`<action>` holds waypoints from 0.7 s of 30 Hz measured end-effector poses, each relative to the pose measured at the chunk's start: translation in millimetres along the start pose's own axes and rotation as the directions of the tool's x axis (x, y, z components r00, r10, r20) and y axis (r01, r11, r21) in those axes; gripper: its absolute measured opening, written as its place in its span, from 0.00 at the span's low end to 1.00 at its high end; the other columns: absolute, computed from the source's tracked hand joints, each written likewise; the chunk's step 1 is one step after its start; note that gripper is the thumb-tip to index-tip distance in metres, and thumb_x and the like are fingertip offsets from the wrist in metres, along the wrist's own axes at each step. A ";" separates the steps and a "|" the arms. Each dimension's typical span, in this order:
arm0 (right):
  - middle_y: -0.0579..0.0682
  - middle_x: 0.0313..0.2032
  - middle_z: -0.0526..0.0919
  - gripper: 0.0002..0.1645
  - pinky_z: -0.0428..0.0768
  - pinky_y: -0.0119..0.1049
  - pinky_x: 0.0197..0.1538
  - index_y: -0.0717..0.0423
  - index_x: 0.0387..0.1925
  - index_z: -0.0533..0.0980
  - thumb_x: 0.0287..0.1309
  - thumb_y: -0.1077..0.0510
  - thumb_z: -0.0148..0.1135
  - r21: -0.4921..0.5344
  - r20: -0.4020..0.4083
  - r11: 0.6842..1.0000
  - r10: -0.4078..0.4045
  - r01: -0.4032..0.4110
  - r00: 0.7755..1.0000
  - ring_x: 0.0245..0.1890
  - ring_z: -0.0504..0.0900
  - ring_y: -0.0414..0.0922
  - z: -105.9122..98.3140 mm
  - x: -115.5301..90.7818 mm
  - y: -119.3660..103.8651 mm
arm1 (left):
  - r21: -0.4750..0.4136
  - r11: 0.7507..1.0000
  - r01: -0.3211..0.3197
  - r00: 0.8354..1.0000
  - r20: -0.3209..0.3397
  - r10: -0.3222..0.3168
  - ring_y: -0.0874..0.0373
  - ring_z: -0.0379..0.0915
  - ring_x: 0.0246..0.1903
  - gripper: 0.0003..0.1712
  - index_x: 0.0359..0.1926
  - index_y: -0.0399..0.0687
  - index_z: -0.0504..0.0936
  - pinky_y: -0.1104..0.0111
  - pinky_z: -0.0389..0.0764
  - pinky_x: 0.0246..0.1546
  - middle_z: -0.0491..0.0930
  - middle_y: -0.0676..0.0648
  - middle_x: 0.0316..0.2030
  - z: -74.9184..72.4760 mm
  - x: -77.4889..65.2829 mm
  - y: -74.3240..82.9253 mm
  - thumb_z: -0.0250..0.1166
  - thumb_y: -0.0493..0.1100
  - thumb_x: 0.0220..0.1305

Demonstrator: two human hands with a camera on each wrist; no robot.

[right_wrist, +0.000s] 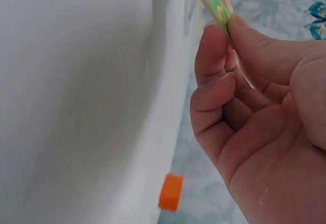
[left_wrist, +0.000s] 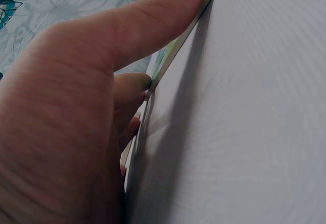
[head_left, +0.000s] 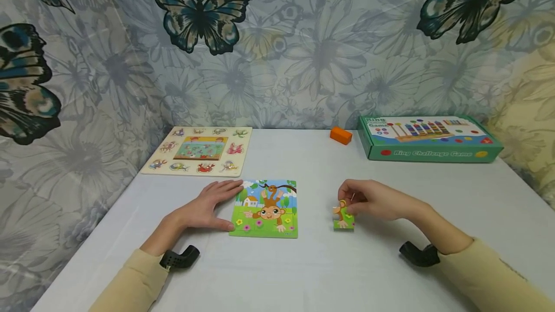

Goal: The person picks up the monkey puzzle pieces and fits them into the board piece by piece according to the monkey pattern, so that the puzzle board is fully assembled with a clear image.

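A square monkey puzzle [head_left: 264,213] lies flat on the white table, showing a monkey hanging by its tail from a branch. My left hand [head_left: 208,208] touches its left side, thumb at the lower left edge and fingertips at the upper left corner. In the left wrist view the thumb [left_wrist: 153,18] presses against the puzzle's thin edge. To the right of the puzzle and apart from it, my right hand [head_left: 375,200] pinches a small puzzle piece [head_left: 342,220] with green ground and part of a monkey on it. The right wrist view shows this piece [right_wrist: 216,5] between thumb and index finger.
Behind the left hand lies a wooden board [head_left: 165,160] with sea-animal pictures. An orange block [head_left: 341,135] stands at the back, next to a green Ring Challenge Game box [head_left: 433,153] at the back right. A butterfly-patterned cloth [head_left: 269,85] hangs behind the table.
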State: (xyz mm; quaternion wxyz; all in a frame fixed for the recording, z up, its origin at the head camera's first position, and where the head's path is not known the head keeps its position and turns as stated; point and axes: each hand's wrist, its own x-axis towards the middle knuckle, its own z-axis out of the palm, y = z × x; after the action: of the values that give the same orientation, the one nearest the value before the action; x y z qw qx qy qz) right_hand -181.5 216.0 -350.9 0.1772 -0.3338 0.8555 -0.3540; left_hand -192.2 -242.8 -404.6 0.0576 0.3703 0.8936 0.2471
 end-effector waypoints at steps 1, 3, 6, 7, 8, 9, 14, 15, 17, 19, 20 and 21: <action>0.45 0.36 0.78 0.10 0.79 0.33 0.40 0.54 0.45 0.75 0.65 0.62 0.67 0.001 -0.001 1.000 -0.006 0.006 1.000 0.36 0.77 0.45 1.3 4.0 -2.3 | 0.000 1.000 0.000 1.000 -0.002 0.000 0.41 0.45 0.76 0.58 0.77 0.42 0.61 0.41 0.39 0.71 0.55 0.43 0.77 0.2 0.2 -0.1 0.75 0.62 0.52; 0.45 0.36 0.77 0.10 0.79 0.34 0.40 0.54 0.45 0.75 0.65 0.63 0.67 0.005 0.000 1.000 -0.018 0.018 1.000 0.36 0.77 0.45 3.5 12.1 -6.9 | 0.001 1.000 0.002 1.000 -0.004 -0.002 0.41 0.45 0.75 0.58 0.77 0.42 0.61 0.41 0.39 0.71 0.55 0.43 0.77 0.9 0.5 -0.8 0.75 0.62 0.52; 0.45 0.36 0.78 0.10 0.80 0.34 0.41 0.54 0.45 0.75 0.65 0.63 0.66 0.012 0.004 0.999 -0.036 0.036 0.999 0.37 0.77 0.46 7.0 23.9 -13.2 | -0.002 1.000 0.006 1.000 -0.006 -0.006 0.42 0.45 0.75 0.58 0.77 0.42 0.61 0.41 0.39 0.71 0.56 0.44 0.77 1.1 0.2 -0.9 0.75 0.62 0.51; 0.45 0.36 0.78 0.10 0.80 0.34 0.41 0.55 0.45 0.75 0.65 0.64 0.66 0.011 0.005 0.999 -0.044 0.044 0.999 0.37 0.77 0.46 8.1 27.7 -15.0 | -0.004 1.000 0.007 1.000 -0.007 -0.007 0.42 0.45 0.75 0.58 0.77 0.42 0.61 0.41 0.39 0.71 0.56 0.44 0.77 1.1 0.1 -0.9 0.75 0.62 0.51; 0.45 0.36 0.78 0.10 0.80 0.34 0.41 0.54 0.45 0.75 0.65 0.64 0.66 0.012 0.006 0.999 -0.053 0.053 0.999 0.37 0.78 0.46 9.2 31.4 -16.7 | -0.004 1.000 0.006 1.000 -0.006 -0.006 0.42 0.45 0.75 0.58 0.77 0.42 0.61 0.41 0.39 0.71 0.56 0.44 0.77 1.2 0.1 -0.9 0.75 0.62 0.51; 0.45 0.36 0.78 0.10 0.80 0.35 0.41 0.54 0.45 0.75 0.65 0.65 0.66 0.012 0.006 0.998 -0.061 0.061 0.998 0.37 0.78 0.46 10.3 35.3 -18.3 | -0.007 1.000 0.006 1.000 -0.005 -0.006 0.42 0.45 0.76 0.59 0.77 0.42 0.61 0.41 0.39 0.71 0.56 0.44 0.77 0.9 0.0 -0.4 0.75 0.62 0.51; 0.45 0.35 0.78 0.10 0.80 0.35 0.41 0.54 0.45 0.75 0.65 0.66 0.65 0.018 0.004 0.995 -0.100 0.100 0.995 0.37 0.78 0.45 16.1 53.6 -24.3 | -0.006 1.000 0.007 1.000 -0.005 -0.007 0.41 0.45 0.75 0.58 0.77 0.42 0.61 0.41 0.39 0.71 0.56 0.44 0.77 1.1 0.0 -0.4 0.75 0.62 0.51; 0.45 0.35 0.78 0.10 0.80 0.36 0.41 0.55 0.45 0.75 0.65 0.66 0.65 0.020 0.004 0.995 -0.102 0.102 0.995 0.37 0.78 0.45 17.3 57.1 -25.3 | -0.006 1.000 0.007 1.000 -0.005 -0.007 0.41 0.45 0.75 0.58 0.77 0.42 0.61 0.41 0.39 0.71 0.56 0.44 0.77 0.9 0.0 -0.3 0.75 0.62 0.51; 0.46 0.35 0.77 0.10 0.80 0.36 0.41 0.55 0.46 0.75 0.65 0.65 0.65 0.022 0.006 0.994 -0.107 0.107 0.994 0.37 0.78 0.45 19.6 63.5 -27.1 | -0.008 1.000 0.007 1.000 -0.004 -0.007 0.41 0.45 0.75 0.58 0.77 0.42 0.61 0.41 0.39 0.71 0.56 0.44 0.77 0.5 -0.1 0.2 0.75 0.62 0.51; 0.46 0.35 0.78 0.10 0.80 0.36 0.41 0.55 0.46 0.75 0.66 0.65 0.65 0.028 0.009 0.994 -0.109 0.109 0.994 0.37 0.78 0.45 21.8 69.2 -29.7 | -0.013 1.000 0.006 1.000 -0.004 -0.006 0.42 0.45 0.75 0.58 0.77 0.43 0.61 0.41 0.38 0.71 0.56 0.44 0.77 0.0 -0.1 0.5 0.75 0.62 0.51; 0.46 0.36 0.78 0.10 0.80 0.37 0.41 0.56 0.46 0.75 0.66 0.65 0.65 0.031 0.011 0.993 -0.111 0.111 0.994 0.37 0.79 0.45 23.1 72.0 -31.1 | -0.013 1.000 0.005 1.000 -0.006 -0.005 0.42 0.45 0.75 0.58 0.77 0.42 0.61 0.41 0.38 0.71 0.56 0.44 0.77 -0.1 -0.1 0.3 0.75 0.62 0.51; 0.46 0.36 0.78 0.10 0.80 0.37 0.41 0.56 0.46 0.75 0.66 0.65 0.65 0.036 0.013 0.993 -0.111 0.111 0.994 0.37 0.79 0.45 24.4 74.7 -32.4 | -0.013 1.000 0.005 1.000 -0.006 -0.005 0.42 0.45 0.75 0.58 0.77 0.42 0.61 0.41 0.38 0.71 0.56 0.44 0.77 -0.2 -0.2 0.1 0.75 0.62 0.51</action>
State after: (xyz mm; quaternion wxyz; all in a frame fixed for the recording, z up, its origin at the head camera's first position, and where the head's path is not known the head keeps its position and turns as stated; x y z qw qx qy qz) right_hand -207.2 134.9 -349.2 0.1695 -0.3803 0.8279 -0.3758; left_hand -192.1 -242.9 -404.4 0.0578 0.3670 0.8931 0.2538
